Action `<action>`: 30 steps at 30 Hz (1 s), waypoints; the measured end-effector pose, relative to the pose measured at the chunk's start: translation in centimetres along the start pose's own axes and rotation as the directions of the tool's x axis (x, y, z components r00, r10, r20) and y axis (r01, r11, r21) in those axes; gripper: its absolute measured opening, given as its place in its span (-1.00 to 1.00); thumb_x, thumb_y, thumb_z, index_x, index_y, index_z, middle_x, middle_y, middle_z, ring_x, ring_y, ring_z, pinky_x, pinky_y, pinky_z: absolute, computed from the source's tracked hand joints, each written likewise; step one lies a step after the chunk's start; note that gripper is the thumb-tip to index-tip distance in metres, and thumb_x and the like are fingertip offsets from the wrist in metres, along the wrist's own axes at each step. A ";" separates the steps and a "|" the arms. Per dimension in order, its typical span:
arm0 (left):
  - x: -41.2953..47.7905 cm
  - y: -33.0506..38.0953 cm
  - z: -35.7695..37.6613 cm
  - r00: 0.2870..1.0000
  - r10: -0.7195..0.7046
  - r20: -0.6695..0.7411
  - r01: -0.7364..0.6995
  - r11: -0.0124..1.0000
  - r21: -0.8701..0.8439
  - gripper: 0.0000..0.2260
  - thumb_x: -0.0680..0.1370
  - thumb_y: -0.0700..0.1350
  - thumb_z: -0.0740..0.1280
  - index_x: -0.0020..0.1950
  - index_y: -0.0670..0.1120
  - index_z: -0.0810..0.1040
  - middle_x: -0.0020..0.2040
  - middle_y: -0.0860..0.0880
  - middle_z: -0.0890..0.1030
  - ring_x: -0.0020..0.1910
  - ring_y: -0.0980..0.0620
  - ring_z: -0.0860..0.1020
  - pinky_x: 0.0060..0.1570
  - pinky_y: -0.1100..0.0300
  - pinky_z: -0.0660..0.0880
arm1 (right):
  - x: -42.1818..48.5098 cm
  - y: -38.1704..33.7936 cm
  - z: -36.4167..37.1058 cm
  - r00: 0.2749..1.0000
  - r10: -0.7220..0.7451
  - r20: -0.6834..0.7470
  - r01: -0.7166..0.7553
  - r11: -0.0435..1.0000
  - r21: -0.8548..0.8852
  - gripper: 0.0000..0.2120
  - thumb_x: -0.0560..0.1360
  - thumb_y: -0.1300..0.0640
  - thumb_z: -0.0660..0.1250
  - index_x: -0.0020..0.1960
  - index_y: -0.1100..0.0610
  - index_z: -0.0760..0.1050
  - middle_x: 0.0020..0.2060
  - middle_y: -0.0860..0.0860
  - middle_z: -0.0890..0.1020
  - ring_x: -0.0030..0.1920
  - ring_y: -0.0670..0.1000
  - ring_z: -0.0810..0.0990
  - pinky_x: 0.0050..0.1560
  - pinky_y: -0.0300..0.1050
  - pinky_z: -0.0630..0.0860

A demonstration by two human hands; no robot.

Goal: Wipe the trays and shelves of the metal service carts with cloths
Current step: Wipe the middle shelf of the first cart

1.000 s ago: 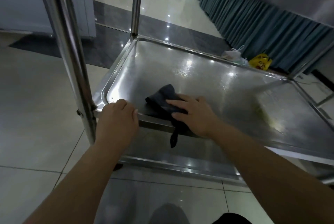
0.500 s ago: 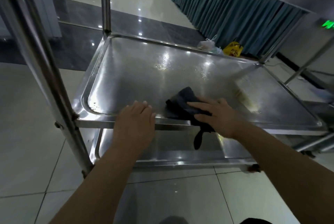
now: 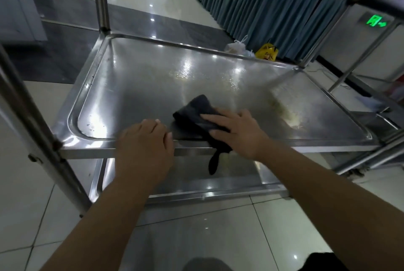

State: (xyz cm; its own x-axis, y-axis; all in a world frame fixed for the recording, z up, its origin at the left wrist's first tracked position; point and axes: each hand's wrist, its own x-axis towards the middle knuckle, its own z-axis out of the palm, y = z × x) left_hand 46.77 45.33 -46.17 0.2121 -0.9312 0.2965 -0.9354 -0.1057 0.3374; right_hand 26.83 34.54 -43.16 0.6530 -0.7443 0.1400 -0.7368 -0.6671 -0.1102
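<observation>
Pressed right hand [image 3: 238, 130] flat, fingers straight and apart, on a dark folded cloth [image 3: 196, 111] lying soft and crumpled near the front rim of the tray [image 3: 135, 78], with one strip dangling over the edge. Laid left hand [image 3: 144, 139] on that rim just beside, fingers relaxed, clasping nothing. Saw smooth shiny steel, round-cornered, beaded with droplets [image 3: 183, 73] farther back and smeared yellowish at right. Could not make out the left thumb, nor most of the lower shelf [image 3: 240, 174] beneath.
</observation>
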 end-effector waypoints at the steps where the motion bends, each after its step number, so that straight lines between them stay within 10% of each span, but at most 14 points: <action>1: -0.1 0.0 -0.1 1.000 0.004 -0.010 -0.003 1.000 0.002 -0.64 0.53 0.00 0.05 -0.03 -0.14 0.58 -0.10 -0.09 0.59 -0.18 -0.14 0.53 -0.15 0.07 0.38 | 0.1 1.8 -0.3 1.000 0.003 -0.004 -0.003 1.000 0.023 -0.62 0.57 -0.13 0.17 0.39 -0.26 0.31 0.45 -0.10 0.31 0.06 -0.33 0.22 0.01 -0.25 0.07; 3: -0.1 0.0 -0.2 1.000 0.003 -0.026 -0.003 1.000 -0.001 -0.65 0.53 0.00 0.05 -0.05 -0.14 0.58 -0.13 -0.09 0.58 -0.21 -0.13 0.52 -0.17 0.08 0.36 | 0.5 6.4 -1.0 0.956 0.291 0.037 -0.289 0.956 -0.041 -0.60 0.59 -0.12 0.12 0.43 -0.27 0.23 0.46 -0.04 0.29 0.33 -0.09 0.22 0.21 -0.16 0.10; 5: 0.1 0.3 0.0 1.000 -0.011 -0.027 0.012 1.000 0.009 -0.65 0.53 0.00 0.05 -0.07 -0.14 0.57 -0.15 -0.08 0.57 -0.22 -0.11 0.50 -0.18 0.09 0.35 | 1.2 9.5 -1.2 0.741 0.669 0.060 -0.657 0.741 -0.137 -0.57 0.59 -0.14 0.03 0.45 -0.28 0.11 0.45 0.04 0.27 0.35 0.24 0.20 0.29 0.12 0.20; 7: 0.5 0.8 0.2 0.999 -0.042 -0.024 0.043 0.998 0.041 -0.68 0.57 -0.01 0.07 -0.11 -0.13 0.56 -0.21 -0.05 0.51 -0.24 -0.07 0.45 -0.20 0.11 0.32 | 3.0 9.7 -0.5 0.639 0.768 0.049 -0.749 0.635 -0.189 -0.55 0.58 -0.12 -0.01 0.46 -0.25 0.07 0.45 0.06 0.20 0.35 0.31 0.14 0.27 0.27 0.20; 13: 3.0 3.6 1.5 0.998 -0.058 0.029 0.060 0.995 -0.077 -0.72 0.55 0.06 0.21 0.10 -0.09 0.55 0.09 -0.07 0.55 0.06 -0.14 0.49 0.02 0.03 0.42 | 5.9 4.9 2.4 0.990 0.126 0.060 -0.119 0.986 -0.115 -0.52 0.48 -0.28 -0.06 0.39 -0.40 0.04 0.47 -0.18 0.17 0.24 0.14 0.20 0.04 0.07 0.22; 16: 3.9 5.6 2.4 0.999 -0.020 0.045 0.024 0.995 -0.095 -0.68 0.58 0.09 0.17 0.20 -0.04 0.54 0.22 -0.01 0.53 0.15 -0.10 0.48 0.19 -0.01 0.38 | 6.8 9.1 0.7 0.991 0.052 0.127 -0.056 0.998 0.034 -0.55 0.49 -0.28 0.01 0.37 -0.42 0.14 0.46 -0.21 0.20 0.24 0.12 0.23 0.17 0.05 0.26; 22: 4.0 6.7 3.2 0.998 -0.065 0.010 0.065 0.998 0.018 -0.62 0.53 0.20 0.14 -0.04 -0.01 0.63 0.02 0.02 0.61 -0.02 -0.10 0.54 0.09 0.03 0.32 | 9.3 15.9 -0.1 0.799 0.597 0.071 -0.594 0.802 -0.065 -0.51 0.55 -0.08 -0.02 0.47 -0.20 0.08 0.50 -0.02 0.10 0.42 0.30 0.06 0.30 0.30 0.08; 30: 4.1 7.5 3.5 0.991 -0.132 -0.009 0.132 0.991 0.030 -0.69 0.50 0.20 0.19 -0.11 0.00 0.58 -0.09 0.02 0.58 -0.05 -0.08 0.54 0.12 0.00 0.29 | 9.3 8.5 2.3 0.995 -0.074 0.070 0.072 0.997 0.039 -0.54 0.45 -0.28 0.02 0.35 -0.42 0.16 0.44 -0.26 0.21 0.23 0.08 0.20 0.09 0.02 0.21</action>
State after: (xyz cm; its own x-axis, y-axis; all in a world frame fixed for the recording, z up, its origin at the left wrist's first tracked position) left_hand 39.59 39.52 -45.53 0.3363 -0.9058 0.2577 -0.9073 -0.2383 0.3464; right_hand 27.08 21.90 -45.03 0.7166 -0.6930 0.0788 -0.6807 -0.7195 -0.1377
